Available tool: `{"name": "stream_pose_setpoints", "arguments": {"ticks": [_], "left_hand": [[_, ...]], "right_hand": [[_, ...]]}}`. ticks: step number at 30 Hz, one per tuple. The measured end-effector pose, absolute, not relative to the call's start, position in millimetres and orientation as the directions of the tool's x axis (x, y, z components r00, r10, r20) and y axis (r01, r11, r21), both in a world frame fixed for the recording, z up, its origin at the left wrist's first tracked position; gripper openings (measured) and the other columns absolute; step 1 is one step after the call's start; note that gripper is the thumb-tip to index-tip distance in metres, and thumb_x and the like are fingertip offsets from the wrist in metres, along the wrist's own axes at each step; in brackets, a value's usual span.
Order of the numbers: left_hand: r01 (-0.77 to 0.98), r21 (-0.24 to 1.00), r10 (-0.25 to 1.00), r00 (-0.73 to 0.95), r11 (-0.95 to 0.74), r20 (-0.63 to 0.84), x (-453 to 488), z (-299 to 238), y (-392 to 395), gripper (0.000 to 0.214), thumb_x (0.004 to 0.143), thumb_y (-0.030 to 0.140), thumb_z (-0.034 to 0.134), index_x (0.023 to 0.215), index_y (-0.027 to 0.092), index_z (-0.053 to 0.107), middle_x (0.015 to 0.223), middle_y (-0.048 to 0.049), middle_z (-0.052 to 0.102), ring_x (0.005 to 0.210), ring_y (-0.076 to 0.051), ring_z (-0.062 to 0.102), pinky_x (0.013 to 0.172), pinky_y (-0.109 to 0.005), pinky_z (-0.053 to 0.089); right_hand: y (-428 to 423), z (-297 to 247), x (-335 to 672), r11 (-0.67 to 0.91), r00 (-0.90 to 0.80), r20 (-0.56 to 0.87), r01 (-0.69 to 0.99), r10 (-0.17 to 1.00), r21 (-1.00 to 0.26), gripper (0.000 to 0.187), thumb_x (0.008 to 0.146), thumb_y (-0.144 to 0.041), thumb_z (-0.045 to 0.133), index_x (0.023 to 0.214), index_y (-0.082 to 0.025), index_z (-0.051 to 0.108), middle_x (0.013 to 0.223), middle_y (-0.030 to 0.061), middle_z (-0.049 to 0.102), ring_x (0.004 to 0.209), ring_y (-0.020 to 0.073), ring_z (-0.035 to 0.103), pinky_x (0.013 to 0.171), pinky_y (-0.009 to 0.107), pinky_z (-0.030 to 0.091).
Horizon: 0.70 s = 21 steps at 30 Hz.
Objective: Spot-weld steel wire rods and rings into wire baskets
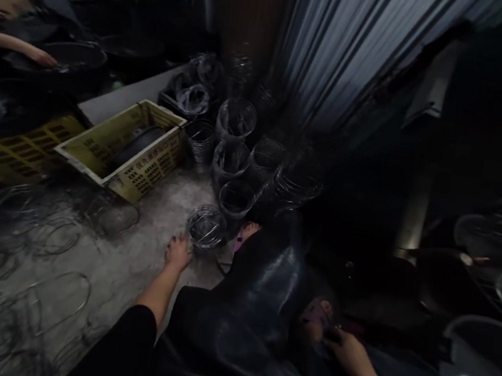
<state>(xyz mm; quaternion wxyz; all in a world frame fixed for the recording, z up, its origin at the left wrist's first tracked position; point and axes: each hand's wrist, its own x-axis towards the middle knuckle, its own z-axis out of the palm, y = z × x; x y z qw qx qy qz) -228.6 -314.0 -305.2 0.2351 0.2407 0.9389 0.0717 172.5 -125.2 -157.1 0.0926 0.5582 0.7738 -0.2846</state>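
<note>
My left hand (pixel 178 251) reaches down to the floor, fingers a little apart, right beside a round wire bundle (pixel 207 227) with crossing strands on top. Whether the fingertips touch it I cannot tell. On the right, my right hand (pixel 348 351) is closed near my knee, with a small dark thing at its fingertips that is too dim to name. A dark, shiny apron (pixel 258 291) covers my lap and legs. Behind the bundle, several round stacks of wire rings (pixel 236 198) stand close together.
A yellow plastic crate (pixel 147 168) with something dark inside sits at left. Loose wire loops (pixel 57 297) litter the floor. Another person's hand (pixel 40 56) is over a dark basin (pixel 81 56). Corrugated metal sheeting (pixel 335 42) rises behind; round pans (pixel 484 339) stand at right.
</note>
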Motion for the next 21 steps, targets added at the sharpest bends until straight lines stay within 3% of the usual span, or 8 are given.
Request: {"name": "stream_pose_setpoints", "arguments": {"ticks": [4,9,12,17,21], "left_hand": [[0.643,0.22,0.647,-0.561,0.733,-0.516,-208.7,-330.3,-254.9,0.043,0.089,0.039,0.058,0.125,0.016,0.054,0.132,-0.012,0.052,0.121,-0.028,0.05,0.102,-0.054,0.04],[0.741,0.119,0.636,-0.468,0.661,-0.614,-235.2,-326.8,-243.1,0.037,0.089,0.038,0.057,0.118,0.015,0.057,0.124,-0.011,0.056,0.115,-0.026,0.053,0.099,-0.052,0.043],[0.774,0.098,0.636,-0.433,0.625,-0.638,-247.4,-318.1,-254.7,0.038,0.089,0.037,0.058,0.12,0.017,0.056,0.13,-0.0112,0.052,0.12,-0.027,0.05,0.101,-0.053,0.041],[0.762,0.052,0.6,-0.464,0.646,-0.652,-230.4,-315.3,-274.0,0.041,0.088,0.036,0.06,0.124,0.017,0.055,0.129,-0.0114,0.053,0.117,-0.027,0.052,0.1,-0.053,0.042],[0.718,0.083,0.638,-0.55,0.691,-0.539,-212.9,-323.3,-273.0,0.05,0.088,0.036,0.059,0.134,0.019,0.047,0.144,-0.0133,0.04,0.131,-0.032,0.039,0.106,-0.059,0.034]], "right_hand": [[-115.3,-173.3,171.5,0.179,-0.336,-0.502,0.925,0.797,-0.335,0.02,0.091,-0.034,0.063,0.111,-0.029,0.063,0.12,0.0055,0.06,0.105,0.0219,0.059,0.081,0.033,0.054],[-102.0,-194.3,173.9,0.193,-0.366,-0.591,0.922,0.719,-0.336,0.025,0.08,-0.029,0.067,0.104,-0.026,0.071,0.091,0.0081,0.071,0.086,0.0265,0.068,0.077,0.033,0.053],[-98.8,-209.5,173.2,0.258,-0.388,-0.634,0.921,0.669,-0.292,0.028,0.074,-0.019,0.064,0.1,-0.021,0.074,0.089,0.0107,0.074,0.088,0.0275,0.069,0.08,0.031,0.051],[-98.0,-219.9,173.2,0.336,-0.419,-0.596,0.908,0.685,-0.251,0.028,0.077,-0.009,0.058,0.098,-0.015,0.075,0.099,0.0146,0.073,0.1,0.0268,0.067,0.085,0.029,0.049],[-102.5,-210.6,182.3,0.251,-0.393,-0.576,0.916,0.717,-0.313,0.018,0.081,-0.013,0.064,0.094,-0.02,0.074,0.092,0.0096,0.072,0.091,0.0259,0.068,0.081,0.03,0.051]]}}
